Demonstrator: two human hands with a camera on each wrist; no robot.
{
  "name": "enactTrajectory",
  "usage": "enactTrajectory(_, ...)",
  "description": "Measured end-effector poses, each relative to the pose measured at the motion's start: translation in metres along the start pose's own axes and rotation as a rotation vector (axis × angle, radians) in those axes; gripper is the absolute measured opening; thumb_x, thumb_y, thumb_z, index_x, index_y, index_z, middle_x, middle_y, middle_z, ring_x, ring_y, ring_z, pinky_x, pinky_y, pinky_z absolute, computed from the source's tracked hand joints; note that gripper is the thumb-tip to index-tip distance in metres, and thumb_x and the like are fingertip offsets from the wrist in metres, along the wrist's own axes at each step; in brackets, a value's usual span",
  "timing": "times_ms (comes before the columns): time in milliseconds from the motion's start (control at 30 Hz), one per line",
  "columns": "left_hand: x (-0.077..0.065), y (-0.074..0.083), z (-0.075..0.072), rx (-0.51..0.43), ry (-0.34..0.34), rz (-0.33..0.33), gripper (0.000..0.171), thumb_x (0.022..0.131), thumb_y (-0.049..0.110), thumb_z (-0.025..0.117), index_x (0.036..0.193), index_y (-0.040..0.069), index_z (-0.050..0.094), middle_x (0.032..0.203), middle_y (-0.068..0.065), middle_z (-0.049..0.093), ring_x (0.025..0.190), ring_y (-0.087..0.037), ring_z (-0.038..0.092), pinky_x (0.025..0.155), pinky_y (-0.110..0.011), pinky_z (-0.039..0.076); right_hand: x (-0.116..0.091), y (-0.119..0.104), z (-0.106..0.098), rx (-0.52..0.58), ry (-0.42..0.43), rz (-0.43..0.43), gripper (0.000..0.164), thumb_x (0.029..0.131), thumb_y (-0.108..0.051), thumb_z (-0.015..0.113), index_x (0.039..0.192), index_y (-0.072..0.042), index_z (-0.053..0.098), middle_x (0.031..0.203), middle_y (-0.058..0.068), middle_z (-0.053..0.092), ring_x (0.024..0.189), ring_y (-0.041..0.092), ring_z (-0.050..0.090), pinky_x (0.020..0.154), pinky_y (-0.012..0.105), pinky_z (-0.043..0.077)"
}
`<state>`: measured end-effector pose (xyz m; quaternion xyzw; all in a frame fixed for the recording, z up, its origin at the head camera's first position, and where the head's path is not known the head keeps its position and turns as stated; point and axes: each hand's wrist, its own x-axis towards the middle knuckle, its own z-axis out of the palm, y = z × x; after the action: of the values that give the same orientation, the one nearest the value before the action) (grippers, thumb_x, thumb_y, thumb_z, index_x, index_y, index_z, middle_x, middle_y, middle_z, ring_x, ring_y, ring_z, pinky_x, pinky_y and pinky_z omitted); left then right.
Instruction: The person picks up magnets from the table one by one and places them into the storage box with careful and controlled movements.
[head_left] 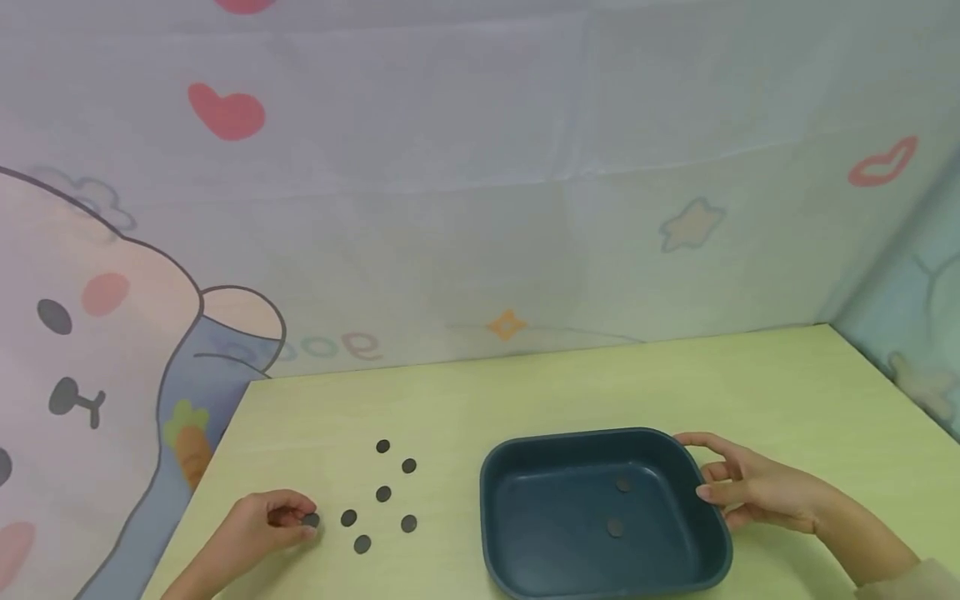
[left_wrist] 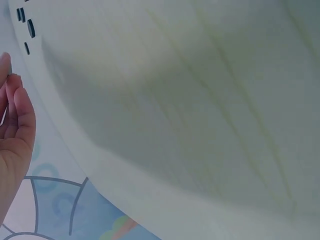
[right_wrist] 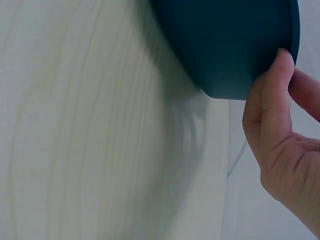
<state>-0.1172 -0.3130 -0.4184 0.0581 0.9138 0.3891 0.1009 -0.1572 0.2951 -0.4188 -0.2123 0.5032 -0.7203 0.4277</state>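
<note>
My left hand (head_left: 255,527) pinches a small dark round disc (head_left: 311,520) between thumb and fingertips, low over the left part of the table. Several similar dark discs (head_left: 383,494) lie scattered just to the right of it. On the right, my right hand (head_left: 776,486) grips the side of a dark blue rectangular tray (head_left: 547,542), thumb at the rim and fingers against the outer wall. Two discs (head_left: 615,527) lie apart on the tray's floor. In the right wrist view, the tray's outer wall (right_wrist: 230,55) shows with the fingers (right_wrist: 275,100) pressed against it.
The pale yellow wood-grain table (head_left: 442,408) ends at the back against a hanging cloth (head_left: 450,250) printed with hearts and stars. A cartoon animal print (head_left: 112,358) covers the cloth on the left. Another cloth (head_left: 922,317) hangs along the right edge.
</note>
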Motion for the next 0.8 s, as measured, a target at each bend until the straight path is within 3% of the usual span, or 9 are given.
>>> enactTrajectory(367,-0.002,0.021,0.002,-0.046,-0.005,-0.008,0.029,0.075,0.02,0.078,0.096,0.003,0.068,0.084,-0.003,0.065,0.069,-0.007,0.057,0.061,-0.023,0.049,0.001,-0.002,-0.001,-0.001,0.002,0.003,0.057,0.096,0.01,0.032,0.141,-0.024,0.026,0.112,0.015,0.059,0.098,0.029,0.062,0.083,0.046,0.05)
enactTrajectory(633,0.0,0.038,0.011,-0.136,-0.025,0.022,0.031,0.076,0.018,0.078,0.098,-0.001,0.067,0.083,-0.005,0.065,0.069,-0.009,0.058,0.061,-0.023,0.05,-0.002,-0.001,-0.001,-0.024,0.028,0.025,0.057,0.097,0.009,0.033,0.14,-0.027,0.027,0.111,0.013,0.058,0.094,0.025,0.063,0.083,0.044,0.051)
enactTrajectory(800,0.002,0.047,0.014,-0.18,-0.031,0.001,0.031,0.076,0.017,0.077,0.098,-0.001,0.066,0.081,-0.004,0.065,0.07,-0.01,0.059,0.063,-0.023,0.05,-0.001,0.0,-0.002,-0.014,0.024,0.023,0.057,0.097,0.009,0.033,0.14,-0.027,0.027,0.113,0.014,0.058,0.096,0.027,0.063,0.083,0.044,0.05)
